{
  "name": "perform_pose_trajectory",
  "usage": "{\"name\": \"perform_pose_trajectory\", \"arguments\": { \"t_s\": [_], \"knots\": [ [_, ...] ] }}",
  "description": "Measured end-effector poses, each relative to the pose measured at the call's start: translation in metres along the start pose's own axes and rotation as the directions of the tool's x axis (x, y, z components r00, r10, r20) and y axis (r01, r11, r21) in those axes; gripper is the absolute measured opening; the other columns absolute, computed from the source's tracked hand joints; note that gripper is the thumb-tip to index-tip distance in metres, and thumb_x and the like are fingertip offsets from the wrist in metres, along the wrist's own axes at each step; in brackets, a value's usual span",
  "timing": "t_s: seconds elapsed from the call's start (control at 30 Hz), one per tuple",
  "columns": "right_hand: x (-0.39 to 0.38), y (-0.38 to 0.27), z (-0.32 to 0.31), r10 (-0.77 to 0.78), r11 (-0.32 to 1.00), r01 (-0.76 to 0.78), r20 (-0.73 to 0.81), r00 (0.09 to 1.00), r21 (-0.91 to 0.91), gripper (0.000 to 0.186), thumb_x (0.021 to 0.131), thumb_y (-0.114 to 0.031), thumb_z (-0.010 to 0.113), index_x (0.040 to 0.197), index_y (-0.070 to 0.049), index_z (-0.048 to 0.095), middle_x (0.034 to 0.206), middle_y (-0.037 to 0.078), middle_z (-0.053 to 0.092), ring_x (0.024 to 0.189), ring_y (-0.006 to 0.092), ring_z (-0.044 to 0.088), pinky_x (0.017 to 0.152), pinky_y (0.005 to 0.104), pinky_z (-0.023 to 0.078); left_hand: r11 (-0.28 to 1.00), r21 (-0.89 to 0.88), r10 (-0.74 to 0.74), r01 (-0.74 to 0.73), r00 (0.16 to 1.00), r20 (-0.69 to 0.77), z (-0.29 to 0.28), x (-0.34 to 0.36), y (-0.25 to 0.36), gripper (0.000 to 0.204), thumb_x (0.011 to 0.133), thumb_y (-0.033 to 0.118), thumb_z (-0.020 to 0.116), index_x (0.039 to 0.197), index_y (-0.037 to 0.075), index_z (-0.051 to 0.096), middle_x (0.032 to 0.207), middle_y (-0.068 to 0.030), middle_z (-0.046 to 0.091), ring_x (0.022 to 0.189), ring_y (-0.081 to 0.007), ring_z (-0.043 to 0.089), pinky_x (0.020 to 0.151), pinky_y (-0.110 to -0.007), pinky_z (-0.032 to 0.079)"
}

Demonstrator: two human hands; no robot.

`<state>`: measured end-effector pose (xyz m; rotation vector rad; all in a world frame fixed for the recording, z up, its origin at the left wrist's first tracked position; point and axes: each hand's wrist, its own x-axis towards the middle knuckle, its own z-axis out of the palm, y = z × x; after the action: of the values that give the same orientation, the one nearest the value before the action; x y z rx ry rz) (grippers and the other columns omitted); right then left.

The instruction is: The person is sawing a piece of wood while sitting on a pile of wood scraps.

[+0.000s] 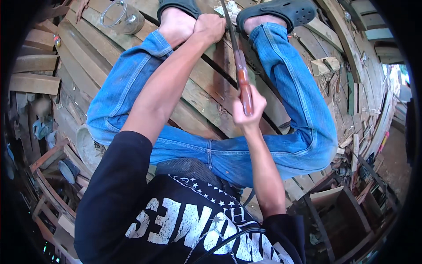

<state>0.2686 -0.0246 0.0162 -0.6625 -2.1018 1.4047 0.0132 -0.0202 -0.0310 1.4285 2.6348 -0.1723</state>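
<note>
Head view: our right hand (258,104) grips brown handle (241,75) of long dark blade (233,33), pointing far between blue-jeaned legs (285,72); left hand (210,28) clenched just left of blade, on what we cannot tell. Best: steady strokes, knuckles clear.

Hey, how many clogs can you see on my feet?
2. One clog is on the left foot, by the left hand; the other is on the right foot, right of the tool. The left one is cut off above.

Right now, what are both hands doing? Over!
Right hand: gripping brown handle. Left hand: curled beside dark blade, contents unclear. Dark shoes close on both sides.
</note>
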Motion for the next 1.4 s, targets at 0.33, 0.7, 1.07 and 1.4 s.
{"name": "perform_pose_trajectory", "arguments": {
  "t_s": [0.33, 0.7, 1.07, 1.4],
  "knots": [
    [-0.018, -0.005, 0.000, 0.092, 0.995, -0.089, -0.069, 0.993, 0.037, 0.021, 0.064, -0.009, 0.054, 0.081, 0.002, 0.060, 0.058, 0.003, 0.049, 0.051, 0.0099, 0.046, 0.052, 0.0242, 0.040, 1.000, 0.009, 0.000, 0.000, 1.000, -0.007, -0.003, -0.002, -0.002, 0.021, 0.083, 0.017, 0.053, 0.085, 0.011, 0.073, 0.088, -0.0104, 0.071, 0.082, -0.0258, 0.070, 0.068, -0.037, 0.056],
    [-0.008, 0.015, -0.009, 0.206, 0.897, -0.190, 0.003, 0.979, 0.400, 0.013, 0.069, -0.009, 0.051, 0.075, 0.002, 0.051, 0.055, 0.000, 0.047, 0.047, 0.0067, 0.046, 0.047, 0.0202, 0.037, 0.993, -0.071, 0.090, -0.092, 0.995, -0.031, 0.004, 0.009, -0.012, 0.022, 0.081, 0.016, 0.052, 0.081, 0.007, 0.072, 0.084, -0.0152, 0.070, 0.079, -0.0296, 0.069, 0.067, -0.040, 0.056],
    [-0.006, 0.004, -0.003, 0.174, 0.925, -0.154, -0.028, 0.984, 0.347, 0.015, 0.068, -0.012, 0.056, 0.075, 0.000, 0.053, 0.056, 0.001, 0.049, 0.050, 0.0089, 0.047, 0.050, 0.0229, 0.039, 0.997, -0.023, 0.072, -0.074, 0.996, -0.051, 0.006, 0.010, -0.010, 0.019, 0.080, 0.017, 0.053, 0.077, 0.011, 0.072, 0.079, -0.0135, 0.070, 0.077, -0.0267, 0.069, 0.070, -0.037, 0.053],
    [-0.019, -0.016, -0.028, 0.055, 0.998, -0.054, -0.021, 0.998, 0.034, 0.014, 0.061, -0.011, 0.053, 0.071, -0.001, 0.054, 0.054, 0.006, 0.048, 0.045, 0.0150, 0.050, 0.048, 0.0274, 0.043, 0.991, 0.089, 0.099, -0.097, 0.995, -0.024, 0.005, 0.013, -0.011, 0.021, 0.084, 0.020, 0.053, 0.084, 0.015, 0.073, 0.086, -0.0067, 0.072, 0.083, -0.0209, 0.070, 0.072, -0.035, 0.052]
  ]
}}
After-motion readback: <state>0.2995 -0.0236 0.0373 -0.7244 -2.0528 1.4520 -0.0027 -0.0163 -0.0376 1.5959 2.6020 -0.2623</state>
